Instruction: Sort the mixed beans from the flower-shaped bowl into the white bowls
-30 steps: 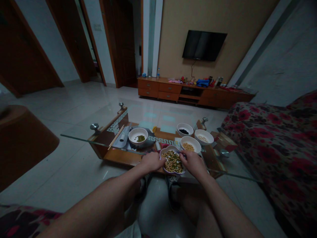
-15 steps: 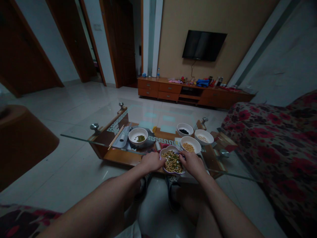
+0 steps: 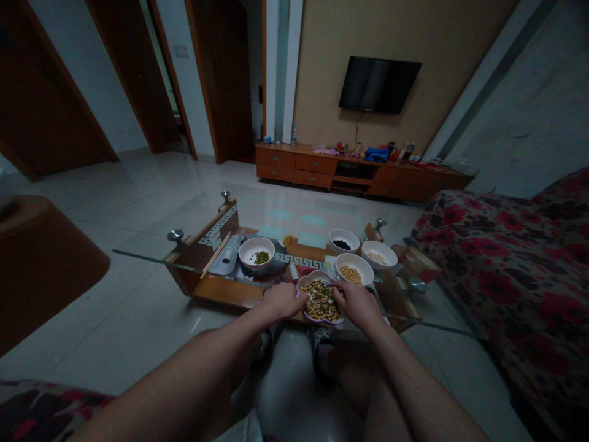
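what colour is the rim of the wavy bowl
The wavy bowl's rim looks pale purple, head view.

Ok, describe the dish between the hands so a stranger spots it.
Find the glass table in the foreground. At its near edge, between the left hand and right hand, is a dish. Unlike the round white bowls beyond, it has a scalloped, lilac-edged rim and mixed tan-and-green contents.
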{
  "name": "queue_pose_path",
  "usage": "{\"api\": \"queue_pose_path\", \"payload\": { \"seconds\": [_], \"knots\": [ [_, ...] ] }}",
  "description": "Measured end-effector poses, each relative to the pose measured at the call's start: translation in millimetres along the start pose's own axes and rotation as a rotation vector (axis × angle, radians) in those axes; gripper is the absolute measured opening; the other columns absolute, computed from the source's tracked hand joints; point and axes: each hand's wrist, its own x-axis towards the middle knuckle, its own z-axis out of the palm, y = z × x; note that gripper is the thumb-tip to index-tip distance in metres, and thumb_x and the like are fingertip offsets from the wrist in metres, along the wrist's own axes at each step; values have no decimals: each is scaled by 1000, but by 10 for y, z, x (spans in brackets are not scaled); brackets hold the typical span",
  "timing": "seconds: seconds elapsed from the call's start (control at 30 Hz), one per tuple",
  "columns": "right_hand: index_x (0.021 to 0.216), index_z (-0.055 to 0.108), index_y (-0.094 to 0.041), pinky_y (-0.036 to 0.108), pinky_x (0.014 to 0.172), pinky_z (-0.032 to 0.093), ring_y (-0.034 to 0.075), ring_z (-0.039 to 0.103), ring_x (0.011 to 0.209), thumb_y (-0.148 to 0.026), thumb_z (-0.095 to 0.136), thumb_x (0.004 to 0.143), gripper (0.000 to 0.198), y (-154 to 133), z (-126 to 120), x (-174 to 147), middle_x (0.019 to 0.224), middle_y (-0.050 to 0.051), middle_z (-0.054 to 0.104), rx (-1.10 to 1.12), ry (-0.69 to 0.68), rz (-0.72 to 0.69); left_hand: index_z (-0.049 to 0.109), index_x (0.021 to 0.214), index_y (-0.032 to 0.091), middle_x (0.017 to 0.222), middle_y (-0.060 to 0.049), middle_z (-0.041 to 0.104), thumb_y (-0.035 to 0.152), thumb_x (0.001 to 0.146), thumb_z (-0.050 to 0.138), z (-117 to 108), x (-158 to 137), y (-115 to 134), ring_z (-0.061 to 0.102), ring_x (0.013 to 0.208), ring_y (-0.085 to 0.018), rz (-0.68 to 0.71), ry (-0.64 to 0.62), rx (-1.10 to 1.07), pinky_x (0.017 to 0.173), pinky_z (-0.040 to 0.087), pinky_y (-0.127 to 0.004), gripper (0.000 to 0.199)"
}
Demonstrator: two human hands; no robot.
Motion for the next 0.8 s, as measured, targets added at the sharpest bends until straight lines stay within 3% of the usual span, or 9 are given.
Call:
{"api": "queue_pose_path", "payload": {
  "seconds": [0.3,0.43,0.6,0.8],
  "knots": [
    [111,68,-30,28,76,46,20,65,92,-40,39,93,35,-29,-52,-27,102,5,71,33,40,-16,70,97,11,99,-19,69,54,87,34,-2,4,4,66,92,-32,4,1,-8,78,50,-39,57],
    [113,67,-30,26,75,45,19,65,92,-40,40,93,35,-12,-83,-43,101,4,71,78,144,-13,70,96,11,97,-19,69,53,87,34,16,13,-11,66,90,-32,11,16,-12,77,51,-39,56],
    [117,66,-30,25,65,43,19,65,83,-42,39,93,38,68,-115,-49,96,6,72,65,306,177,70,94,12,94,-19,70,52,88,32,37,25,-23,67,88,-32,26,17,-5,75,51,-39,56],
    [117,66,-25,25,59,38,19,64,73,-42,36,94,41,118,-158,-62,86,10,70,34,400,416,70,96,11,97,-19,69,54,88,32,34,27,-11,66,89,-31,19,8,12,76,51,-40,58]
  ]
}}
